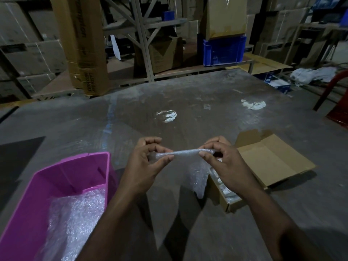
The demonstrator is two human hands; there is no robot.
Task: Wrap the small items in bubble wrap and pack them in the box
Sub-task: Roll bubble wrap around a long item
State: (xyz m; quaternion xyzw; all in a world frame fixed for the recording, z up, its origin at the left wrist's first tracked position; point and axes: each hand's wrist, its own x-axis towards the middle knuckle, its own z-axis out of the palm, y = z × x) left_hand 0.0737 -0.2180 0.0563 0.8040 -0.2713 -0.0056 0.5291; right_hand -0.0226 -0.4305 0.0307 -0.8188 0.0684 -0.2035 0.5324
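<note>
1. table [188, 102]: bears all items below.
2. bin [62, 178]: near left; bubble wrap sheets [75, 219] inside.
3. box [267, 159]: near right, open.
4. wrapped roll [185, 152]: above table, between bin and box, left hand [146, 166] and right hand [224, 164] at its ends.
5. shelving [143, 34]: behind table.

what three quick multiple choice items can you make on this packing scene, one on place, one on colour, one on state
1. Where is the cardboard box? A. right of the hands B. inside the tub C. on a shelf
2. What colour is the plastic tub? A. blue B. pink C. green
3. What are the hands doing? A. resting flat B. pinching a bubble wrap roll C. closing the box

Key: 1 A, it lies open on the table beside the right hand. 2 B, its walls are pink. 3 B, the left hand and right hand pinch the ends of the bubble wrap roll.
</note>
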